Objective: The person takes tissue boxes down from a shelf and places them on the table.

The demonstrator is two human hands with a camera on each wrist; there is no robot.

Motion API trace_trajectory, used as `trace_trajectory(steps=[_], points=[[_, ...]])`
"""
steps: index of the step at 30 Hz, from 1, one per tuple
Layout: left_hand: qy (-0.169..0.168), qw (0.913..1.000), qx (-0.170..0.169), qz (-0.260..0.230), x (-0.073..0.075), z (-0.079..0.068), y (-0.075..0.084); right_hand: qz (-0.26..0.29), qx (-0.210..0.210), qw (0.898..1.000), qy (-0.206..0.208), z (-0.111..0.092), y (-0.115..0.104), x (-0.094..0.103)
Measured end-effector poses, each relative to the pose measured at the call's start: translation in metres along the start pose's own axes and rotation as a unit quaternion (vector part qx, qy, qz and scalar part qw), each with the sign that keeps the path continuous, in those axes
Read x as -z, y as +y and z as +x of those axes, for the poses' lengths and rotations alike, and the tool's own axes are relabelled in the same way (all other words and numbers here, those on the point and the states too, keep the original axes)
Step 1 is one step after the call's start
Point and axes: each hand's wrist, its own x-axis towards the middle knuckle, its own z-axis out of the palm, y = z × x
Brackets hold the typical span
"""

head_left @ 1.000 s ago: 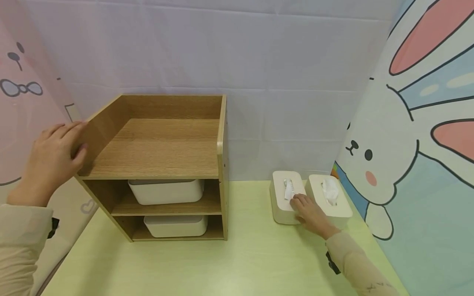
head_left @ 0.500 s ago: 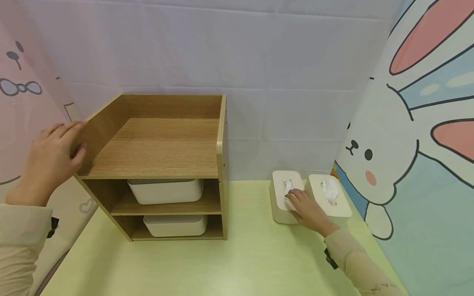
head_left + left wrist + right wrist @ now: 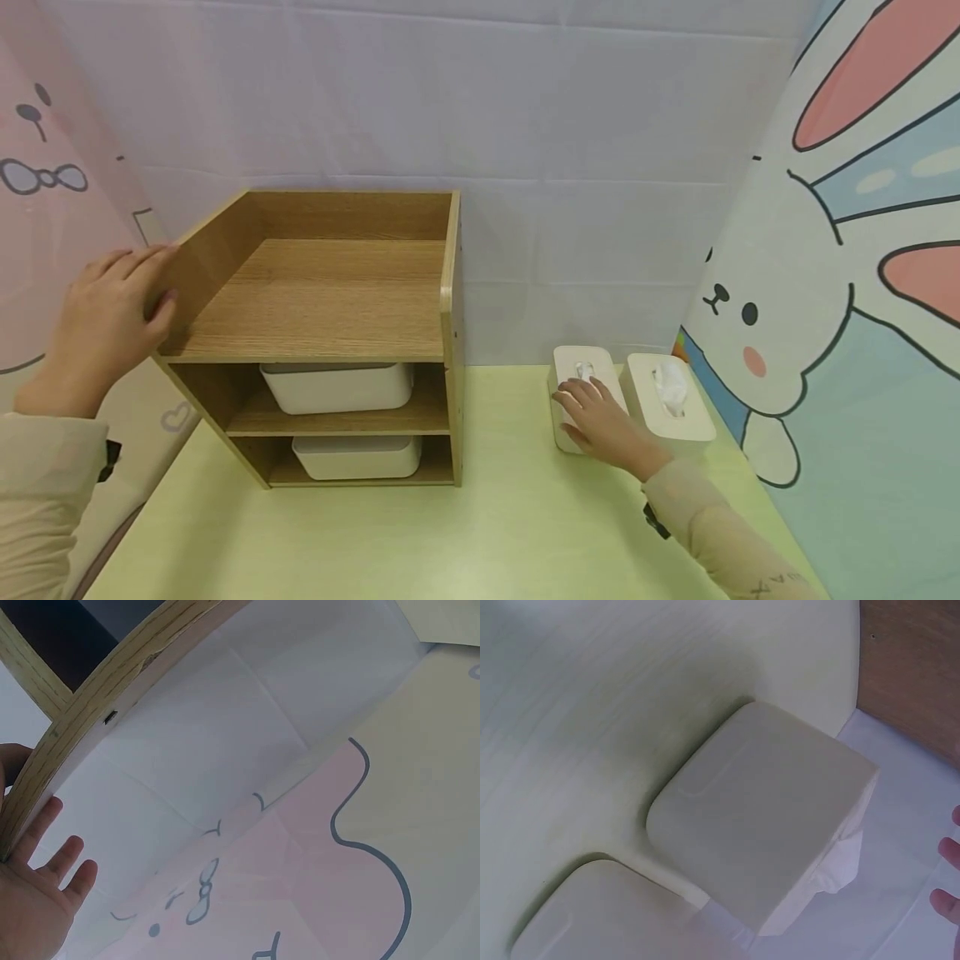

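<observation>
My left hand (image 3: 105, 321) grips the top of the left side panel of a wooden desktop shelf (image 3: 345, 292). In the left wrist view the panel's edge (image 3: 105, 697) passes between the thumb and the fingers. Over at the right, my right hand (image 3: 603, 423) is held above the left white tissue box (image 3: 600, 360), fingers spread. The right wrist view has those fingertips (image 3: 946, 900) apart from the box (image 3: 761, 814), with nothing between them. A crumpled white tissue (image 3: 841, 864) pokes from its slot. A second tissue box (image 3: 686, 423) stands close on its right.
Inside the shelf, one white bin (image 3: 337, 393) sits on the middle level and another white bin (image 3: 356, 460) below it. The pale green table (image 3: 450, 542) meets a white cloth backdrop (image 3: 585, 167). Cartoon-printed sheets (image 3: 780, 350) hang at both sides.
My right hand has shifted left and slightly up over the left tissue box, its fingers spreading more. The left hand, shelf and boxes have stayed put.
</observation>
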Motion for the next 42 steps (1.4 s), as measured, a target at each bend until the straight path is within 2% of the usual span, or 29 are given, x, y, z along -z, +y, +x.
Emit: trace_trajectory(steps=[8, 16, 21, 28, 35, 42], points=[[-0.006, 1.0000, 0.005, 0.001, 0.000, -0.001, 0.002, 0.009, 0.027, 1.000, -0.011, 0.015, -0.024, 0.007], [0.017, 0.9998, -0.009, -0.002, -0.001, -0.001, 0.000, 0.000, 0.070, 0.997, -0.019, 0.029, -0.051, 0.011], [0.010, 0.9999, -0.004, 0.000, -0.001, -0.001, 0.000, -0.007, 0.097, 0.995, -0.022, 0.035, -0.069, 0.012], [0.008, 1.0000, -0.004, 0.002, 0.000, -0.001, 0.000, -0.036, 0.156, 0.987, -0.014, 0.043, -0.090, 0.016], [0.008, 0.9999, -0.006, 0.002, 0.000, -0.001, 0.000, -0.033, 0.198, 0.980, -0.012, 0.049, -0.106, 0.020], [0.003, 1.0000, -0.003, 0.002, 0.001, 0.000, 0.002, -0.036, 0.242, 0.969, 0.018, 0.060, -0.120, 0.022]])
